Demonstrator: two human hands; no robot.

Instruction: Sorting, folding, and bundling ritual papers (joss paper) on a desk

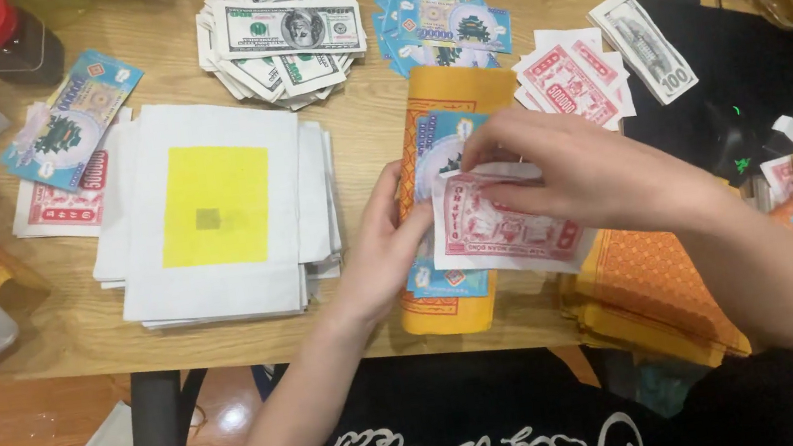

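The person sits at a pale wooden bench (pixel 355 127). The right hand (pixel 582 170) lies flat, fingers spread and lightly curled, pressing a red-and-white printed paper note (pixel 503 230) onto a blue printed paper note (pixel 438 152). Both notes rest on a long orange paper bundle (pixel 451 90) with patterned print, lying lengthwise toward the bench edge. The left hand (pixel 385 250) is half open, fingertips touching the red note's left edge and thumb side against the bundle.

To the left lies a thick stack of white paper sheets with a yellow square centre (pixel 213 205). Behind it sits a loose, fanned pile of grey-green banknote-style papers (pixel 277 31). A flat stack of orange patterned sheets (pixel 662 291) lies under the right forearm.
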